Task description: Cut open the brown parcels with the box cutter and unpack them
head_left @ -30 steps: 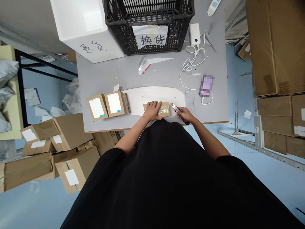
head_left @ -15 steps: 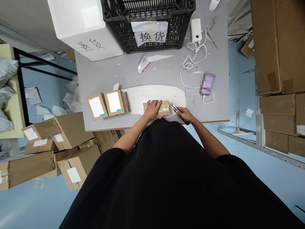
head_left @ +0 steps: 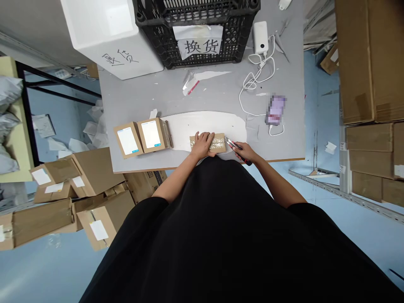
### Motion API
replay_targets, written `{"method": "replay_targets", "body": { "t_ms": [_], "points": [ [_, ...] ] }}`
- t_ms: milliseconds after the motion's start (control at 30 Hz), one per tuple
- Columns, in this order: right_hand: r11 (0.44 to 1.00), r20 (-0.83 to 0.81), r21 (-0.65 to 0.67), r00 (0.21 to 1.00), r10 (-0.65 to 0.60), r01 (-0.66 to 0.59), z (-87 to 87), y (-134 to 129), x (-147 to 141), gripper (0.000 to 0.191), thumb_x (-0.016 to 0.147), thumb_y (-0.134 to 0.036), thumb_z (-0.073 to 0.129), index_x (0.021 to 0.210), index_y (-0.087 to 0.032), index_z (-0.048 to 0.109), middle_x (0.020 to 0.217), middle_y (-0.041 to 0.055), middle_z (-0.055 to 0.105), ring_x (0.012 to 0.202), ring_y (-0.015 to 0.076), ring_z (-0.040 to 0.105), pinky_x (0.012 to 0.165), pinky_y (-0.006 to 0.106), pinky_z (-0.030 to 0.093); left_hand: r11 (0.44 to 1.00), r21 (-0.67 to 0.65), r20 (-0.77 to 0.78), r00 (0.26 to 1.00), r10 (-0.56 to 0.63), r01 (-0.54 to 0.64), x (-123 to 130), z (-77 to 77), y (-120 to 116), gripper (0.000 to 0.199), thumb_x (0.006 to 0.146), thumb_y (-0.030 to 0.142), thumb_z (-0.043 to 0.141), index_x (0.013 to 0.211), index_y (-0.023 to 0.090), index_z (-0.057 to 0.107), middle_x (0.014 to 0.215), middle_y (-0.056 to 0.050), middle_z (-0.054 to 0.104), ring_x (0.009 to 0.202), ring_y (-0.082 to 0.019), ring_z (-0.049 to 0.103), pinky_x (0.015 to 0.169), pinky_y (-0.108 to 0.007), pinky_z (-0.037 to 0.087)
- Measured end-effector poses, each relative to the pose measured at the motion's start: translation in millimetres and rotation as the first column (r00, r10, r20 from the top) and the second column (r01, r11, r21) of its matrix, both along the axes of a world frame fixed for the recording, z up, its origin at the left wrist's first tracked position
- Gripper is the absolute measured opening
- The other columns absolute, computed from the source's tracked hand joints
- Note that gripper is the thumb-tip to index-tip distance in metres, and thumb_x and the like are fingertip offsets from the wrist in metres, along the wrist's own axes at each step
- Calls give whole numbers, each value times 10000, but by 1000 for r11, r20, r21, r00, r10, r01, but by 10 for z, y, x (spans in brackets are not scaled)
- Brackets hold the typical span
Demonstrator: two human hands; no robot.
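Head view. Grey workbench (head_left: 142,101); on it, white mat (head_left: 202,126); on that, tape-wrapped cardboard box (head_left: 215,144), long axis lying across the bench, parallel to its near edge. Left hand (head_left: 202,144): fingers spread, pressing on top. Right hand (head_left: 244,152): closed round utility knife (head_left: 235,146), blade pointing at the box's right end. Risk: box shifting, blade slipping toward the left hand.

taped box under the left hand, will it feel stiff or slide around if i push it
The taped box looks fairly stiff, as its edges stay square under the left hand. Its flat shape suggests it is unlikely to roll. The glossy tape may feel slightly slippery, though its weight can't be judged from here.
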State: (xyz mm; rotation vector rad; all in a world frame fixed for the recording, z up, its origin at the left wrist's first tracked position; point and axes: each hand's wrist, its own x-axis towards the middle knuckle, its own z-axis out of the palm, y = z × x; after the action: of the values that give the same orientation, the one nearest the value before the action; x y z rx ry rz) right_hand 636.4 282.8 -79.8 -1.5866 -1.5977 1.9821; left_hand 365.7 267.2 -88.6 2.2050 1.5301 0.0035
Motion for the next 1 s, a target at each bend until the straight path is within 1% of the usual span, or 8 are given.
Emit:
{"method": "replay_targets", "body": {
  "t_ms": [200, 400, 533, 667, 800, 1000],
  "points": [
    [999, -11, -46, 1000, -1, 1, 70, -58, 50, 127, 914, -306, 583, 978, -197, 589, 530, -58, 548, 377, 85, 468, 396, 196, 409, 1000, 7, 6, 1000, 3, -3, 4, -7, -6, 1025, 683, 567, 771, 1513, 138, 350, 1399, -226, 485, 1332, -403, 418, 1197, -607, 127],
    [997, 23, -23, 997, 73, -73, 133, -11, 79, 115, 904, -280, 589, 975, -192, 610, 523, -57, 556, 381, 86, 477, 422, 197, 419, 1000, 23, 10, 1000, 0, 0, 2, -31, -18, 1041, 673, 564, 784, 1511, 131, 343, 1402, -228, 488, 1336, -399, 417, 1201, -612, 114],
    [995, 44, -2, 994, 98, -98, 135, -23, 97, 101, 906, -282, 566, 955, -201, 603, 519, -62, 555, 383, 90, 487, 424, 198, 416, 1000, 30, 8, 1000, 3, -3, 1, -34, -25, 1034, 673, 549, 785, 1513, 141, 340, 1399, -225, 490, 1339, -400, 417, 1203, -609, 116],
    [992, 67, 29, 991, 117, -119, 112, -59, 118, 111, 896, -281, 561, 964, -204, 603, 519, -69, 565, 390, 100, 508, 456, 209, 445, 1000, 29, 6, 1000, 7, -7, 4, -25, -29, 1022, 679, 543, 778, 1515, 146, 342, 1400, -222, 486, 1342, -399, 416, 1206, -607, 119],
    [994, 83, 29, 991, 104, -107, 112, -90, 126, 137, 884, -288, 564, 983, -203, 604, 506, -73, 562, 391, 110, 512, 459, 216, 440, 1000, 22, 2, 1000, 9, -9, 7, -21, -29, 997, 688, 542, 768, 1515, 175, 350, 1399, -209, 489, 1338, -398, 420, 1202, -611, 130],
    [994, 68, 25, 992, 105, -107, 159, -124, 141, 142, 878, -308, 560, 969, -204, 594, 500, -76, 560, 388, 113, 504, 473, 227, 429, 1000, 27, -1, 1000, 8, -8, 9, -15, -31, 1023, 677, 545, 775, 1513, 143, 345, 1400, -218, 488, 1338, -390, 416, 1210, -603, 110]
  ]
}}
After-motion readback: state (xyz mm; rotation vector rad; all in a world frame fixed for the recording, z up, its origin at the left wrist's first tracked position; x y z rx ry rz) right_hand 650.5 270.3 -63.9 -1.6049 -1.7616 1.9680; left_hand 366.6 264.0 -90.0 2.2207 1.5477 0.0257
